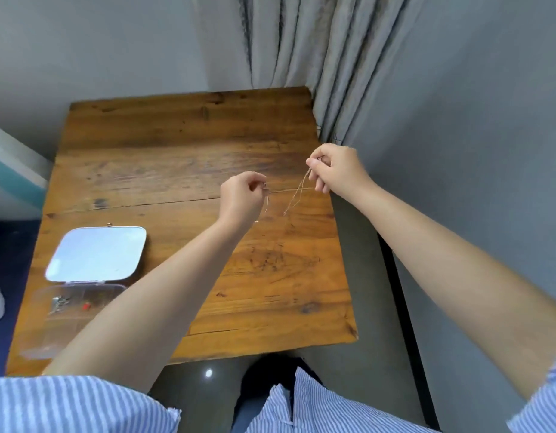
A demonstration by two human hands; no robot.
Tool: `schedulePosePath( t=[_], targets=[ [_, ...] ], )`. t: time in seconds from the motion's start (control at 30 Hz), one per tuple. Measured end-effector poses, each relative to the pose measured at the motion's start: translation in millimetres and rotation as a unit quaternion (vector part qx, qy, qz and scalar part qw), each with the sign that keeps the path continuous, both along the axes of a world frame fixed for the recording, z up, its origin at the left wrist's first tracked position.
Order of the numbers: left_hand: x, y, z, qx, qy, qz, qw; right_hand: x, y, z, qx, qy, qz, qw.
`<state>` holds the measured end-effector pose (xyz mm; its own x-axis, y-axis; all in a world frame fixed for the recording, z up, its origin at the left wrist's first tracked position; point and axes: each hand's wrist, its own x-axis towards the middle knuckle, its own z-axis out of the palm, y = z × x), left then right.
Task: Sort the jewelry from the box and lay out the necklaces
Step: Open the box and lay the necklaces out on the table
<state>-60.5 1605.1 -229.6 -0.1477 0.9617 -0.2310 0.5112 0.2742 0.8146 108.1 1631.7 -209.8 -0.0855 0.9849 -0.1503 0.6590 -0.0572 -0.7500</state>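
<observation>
Both hands hold thin gold necklace chains (297,195) in the air above the right half of the wooden table (183,145). My left hand (240,198) pinches one end of a chain, and a short length dangles below its fingers. My right hand (336,168) pinches the other end near the table's right edge, with loops of chain hanging down from it. A strand runs taut between the two hands. The clear plastic jewelry box (67,310) lies open at the table's near left, with its mirrored lid (97,253) flat behind it and small pieces of jewelry inside.
Grey curtains (317,57) hang behind the table's far right corner. A grey wall runs close along the right side. A teal and white surface (11,176) stands to the left of the table. Dark floor shows below the near edge.
</observation>
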Motion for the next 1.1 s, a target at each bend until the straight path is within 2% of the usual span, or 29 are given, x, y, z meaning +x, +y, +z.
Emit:
schedulePosePath(
  t=[0.1, 0.23, 0.4, 0.53, 0.67, 0.83, 0.97, 1.1],
  targets=[
    [8, -10, -13, -0.009, -0.008, 0.012, 1.000, 10, -27, -29, -0.082, 0.047, -0.015, 0.995],
    [11, -63, -51, -0.120, -0.008, 0.011, 0.993, 18, -97, -83, -0.211, 0.085, -0.051, 0.972],
    [17, -140, -111, -0.295, -0.080, 0.106, 0.946, 20, -188, -139, -0.320, 0.095, -0.122, 0.935],
    [27, -163, -121, -0.349, -0.103, 0.136, 0.921, 13, -209, -152, -0.397, 0.136, -0.192, 0.887],
    [32, -113, -104, -0.318, -0.144, 0.172, 0.921, 2, -150, -138, -0.370, 0.181, -0.214, 0.886],
    [40, -12, -45, -0.143, -0.215, 0.178, 0.950, -14, -45, -57, -0.198, 0.265, -0.219, 0.918],
    [37, 2, -23, -0.043, -0.228, 0.158, 0.960, -16, -31, -19, -0.119, 0.321, -0.197, 0.919],
    [35, -21, -51, -0.075, -0.218, 0.153, 0.961, -15, -55, -37, -0.147, 0.290, -0.157, 0.933]
  ],
)
